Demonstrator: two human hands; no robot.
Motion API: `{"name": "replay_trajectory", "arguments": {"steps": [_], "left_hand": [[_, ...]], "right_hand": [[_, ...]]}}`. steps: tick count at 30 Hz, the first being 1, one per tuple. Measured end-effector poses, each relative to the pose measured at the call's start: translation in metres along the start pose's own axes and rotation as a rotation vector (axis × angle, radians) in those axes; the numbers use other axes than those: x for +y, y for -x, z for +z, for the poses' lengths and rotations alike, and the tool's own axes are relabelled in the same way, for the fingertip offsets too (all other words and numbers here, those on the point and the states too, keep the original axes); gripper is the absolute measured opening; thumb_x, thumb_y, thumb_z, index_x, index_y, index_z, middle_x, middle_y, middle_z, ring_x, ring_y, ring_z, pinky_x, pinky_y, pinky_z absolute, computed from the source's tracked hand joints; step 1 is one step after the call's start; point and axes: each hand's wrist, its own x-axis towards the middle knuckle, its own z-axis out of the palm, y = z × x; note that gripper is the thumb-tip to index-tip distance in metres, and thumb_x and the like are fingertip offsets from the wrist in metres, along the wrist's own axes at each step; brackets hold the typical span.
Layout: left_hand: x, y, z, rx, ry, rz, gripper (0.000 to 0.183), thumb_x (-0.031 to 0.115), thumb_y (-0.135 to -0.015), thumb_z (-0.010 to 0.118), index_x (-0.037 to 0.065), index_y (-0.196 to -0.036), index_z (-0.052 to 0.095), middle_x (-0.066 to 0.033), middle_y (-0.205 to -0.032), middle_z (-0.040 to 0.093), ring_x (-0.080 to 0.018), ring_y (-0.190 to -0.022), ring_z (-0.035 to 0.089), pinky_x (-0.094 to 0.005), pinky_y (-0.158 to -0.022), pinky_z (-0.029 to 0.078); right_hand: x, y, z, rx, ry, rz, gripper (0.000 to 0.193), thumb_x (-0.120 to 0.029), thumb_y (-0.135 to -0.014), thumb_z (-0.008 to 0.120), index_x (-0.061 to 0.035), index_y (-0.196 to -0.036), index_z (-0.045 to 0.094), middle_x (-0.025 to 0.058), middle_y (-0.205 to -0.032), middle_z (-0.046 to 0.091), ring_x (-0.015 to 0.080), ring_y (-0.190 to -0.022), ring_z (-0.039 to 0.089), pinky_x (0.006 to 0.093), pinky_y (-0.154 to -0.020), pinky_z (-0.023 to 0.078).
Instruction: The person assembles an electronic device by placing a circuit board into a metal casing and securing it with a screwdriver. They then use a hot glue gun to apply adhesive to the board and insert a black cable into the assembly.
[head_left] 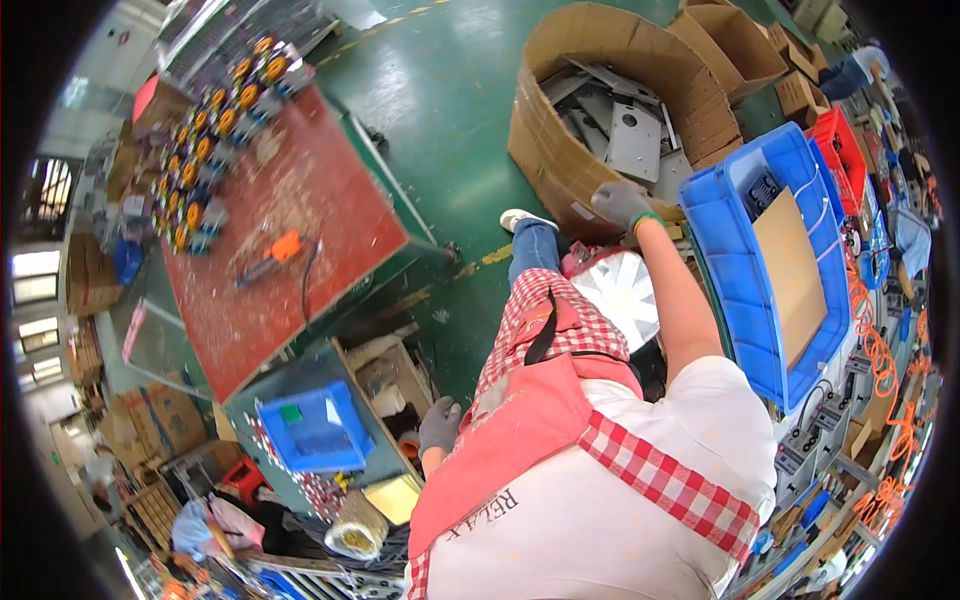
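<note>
My right hand [618, 203], in a grey glove with a green band at the wrist, is in front of the rim of a large cardboard bin [555, 165]. Its fingers are curled in, and I see nothing in them. Flat grey metal plates [633, 140] lie loosely heaped inside the bin. Down at my left side hangs my left hand [440, 425], also gloved in grey. Its fingers are loosely closed with nothing visible in them. Close by it is an open wooden compartment [385, 372] under a bench.
A red-topped table [340, 215] holds many orange-and-black wheeled parts [228, 122] and an orange-handled tool [285, 247]. Nearer stands a blue tray [315, 425]. At right, a big blue crate [720, 270] holds cardboard. Open cartons [735, 50] stand behind the bin. Other people work farther off.
</note>
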Motion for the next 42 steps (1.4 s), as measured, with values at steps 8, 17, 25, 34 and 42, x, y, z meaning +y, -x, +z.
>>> {"name": "replay_trajectory", "arguments": {"steps": [8,17,25,34,42], "left_hand": [[0.194,-0.139,-0.057,-0.094,-0.114,-0.071,0.040,0.032,-0.088,0.052,0.009,-0.120,0.054,-0.0138,-0.111,0.062,-0.0285,-0.105,0.059,-0.0361,-0.088,0.045],[0.396,-0.223,-0.075,-0.292,0.316,-0.050,0.036,0.027,-0.089,0.052,0.004,-0.116,0.056,-0.0163,-0.108,0.061,-0.0277,-0.098,0.060,-0.0349,-0.087,0.045],[0.478,-0.302,-0.078,-0.276,-0.165,0.199,0.034,0.032,-0.086,0.053,0.009,-0.111,0.057,-0.0163,-0.104,0.060,-0.0303,-0.095,0.060,-0.0378,-0.082,0.047],[0.594,-0.328,-0.071,-0.472,0.673,0.218,0.054,0.030,-0.078,0.070,-0.003,-0.116,0.052,-0.0148,-0.111,0.060,-0.0204,-0.104,0.056,-0.0346,-0.089,0.044],[0.565,-0.312,-0.073,-0.467,0.779,0.064,0.032,0.020,-0.078,0.067,-0.003,-0.100,0.064,-0.0104,-0.097,0.066,-0.0175,-0.088,0.061,-0.0309,-0.080,0.049]], "right_hand": [[0.295,-0.260,0.053,0.109,0.126,0.644,0.040,-0.030,-0.078,0.052,-0.0076,-0.110,0.061,0.0180,-0.118,0.058,0.0365,-0.102,0.058,0.0424,-0.087,0.046],[0.338,-0.277,0.052,-0.047,-0.092,1.078,0.048,-0.031,-0.078,0.053,0.0013,-0.113,0.052,0.0239,-0.114,0.055,0.0386,-0.099,0.057,0.0445,-0.085,0.046],[0.341,-0.321,0.088,-0.193,-0.909,0.880,0.013,-0.015,-0.077,0.058,-0.0049,-0.085,0.059,0.0097,-0.072,0.058,0.0210,-0.066,0.059,0.0416,-0.059,0.053],[0.208,-0.339,-0.162,-1.080,-0.281,0.053,0.019,-0.013,-0.074,0.060,-0.0036,-0.090,0.063,0.0081,-0.082,0.063,0.0158,-0.069,0.057,0.0338,-0.062,0.050],[0.203,-0.454,-0.121,-0.483,-1.541,0.621,0.078,-0.050,-0.082,0.058,-0.0043,-0.138,0.029,0.0136,-0.128,0.049,0.0257,-0.114,0.051,0.0326,-0.090,0.043]]}}
